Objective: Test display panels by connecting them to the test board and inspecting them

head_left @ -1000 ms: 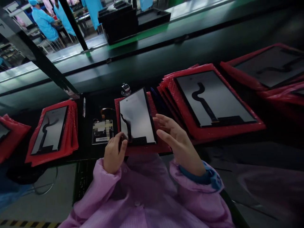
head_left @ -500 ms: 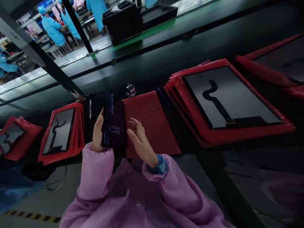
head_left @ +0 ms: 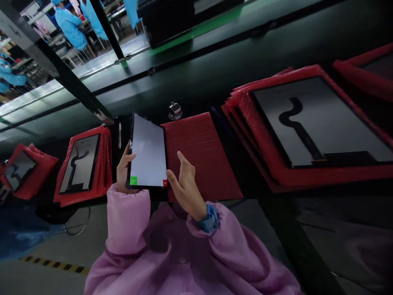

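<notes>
My left hand [head_left: 123,171] grips the left edge of a display panel [head_left: 148,151] held just above the bench. Its screen glows pale grey-white, with a green square at the lower left corner and a small red one at the lower right. My right hand [head_left: 183,185] hovers at the panel's lower right corner, thumb by the red mark, index finger raised and the other fingers curled, with nothing in it. A red bubble-wrap sheet [head_left: 200,155] lies bare on the bench right of the panel.
A stack of red bubble-wrap sheets topped by a panel lying face down [head_left: 310,123] sits to the right; smaller ones [head_left: 81,164] lie left. A small metal piece [head_left: 175,110] and a pen [head_left: 119,135] rest behind. People in blue coats [head_left: 70,28] work beyond the conveyor.
The face-down panel was lifted off the red sheet, turned over and moved left into my left hand. Its screen went from dark with "13 35" to lit grey-white. My right hand stayed at its lower right corner.
</notes>
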A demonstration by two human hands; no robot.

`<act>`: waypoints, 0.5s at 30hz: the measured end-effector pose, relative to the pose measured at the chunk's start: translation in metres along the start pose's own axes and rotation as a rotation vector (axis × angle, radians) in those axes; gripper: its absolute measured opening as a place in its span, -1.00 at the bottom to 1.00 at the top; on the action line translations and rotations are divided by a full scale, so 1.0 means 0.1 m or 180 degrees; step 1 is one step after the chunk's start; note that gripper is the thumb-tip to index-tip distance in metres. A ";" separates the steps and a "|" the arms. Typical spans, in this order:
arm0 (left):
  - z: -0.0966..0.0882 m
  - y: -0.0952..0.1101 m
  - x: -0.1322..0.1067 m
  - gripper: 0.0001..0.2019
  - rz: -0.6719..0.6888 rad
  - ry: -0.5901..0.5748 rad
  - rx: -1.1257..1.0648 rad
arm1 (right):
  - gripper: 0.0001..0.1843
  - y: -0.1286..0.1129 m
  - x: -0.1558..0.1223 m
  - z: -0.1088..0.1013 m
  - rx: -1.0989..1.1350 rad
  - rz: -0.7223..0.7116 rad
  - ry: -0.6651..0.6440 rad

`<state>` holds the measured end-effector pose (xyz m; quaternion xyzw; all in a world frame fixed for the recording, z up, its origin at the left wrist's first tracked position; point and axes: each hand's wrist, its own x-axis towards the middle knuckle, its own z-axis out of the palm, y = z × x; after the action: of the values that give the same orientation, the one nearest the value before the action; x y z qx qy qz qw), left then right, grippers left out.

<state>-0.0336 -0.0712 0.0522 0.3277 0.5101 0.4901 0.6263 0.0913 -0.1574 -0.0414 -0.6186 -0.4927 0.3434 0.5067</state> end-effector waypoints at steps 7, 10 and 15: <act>-0.30 0.15 0.07 -0.35 -0.0321 -0.0385 -0.0258 | -0.15 0.04 0.00 -0.07 0.0216 0.0065 -0.0192; -0.31 0.13 0.01 -0.37 -0.0548 -0.0733 -0.0342 | -0.13 -0.03 0.00 -0.13 0.0238 -0.0028 -0.0547; -0.12 -0.14 -0.02 -0.49 -0.0375 -0.0793 -0.0438 | -0.19 -0.09 -0.04 -0.25 -0.0259 -0.0131 -0.0315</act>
<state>-0.0413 -0.0788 0.0367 0.3117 0.4120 0.4418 0.7334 0.1109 -0.1686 -0.0269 -0.6106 -0.5433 0.3428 0.4631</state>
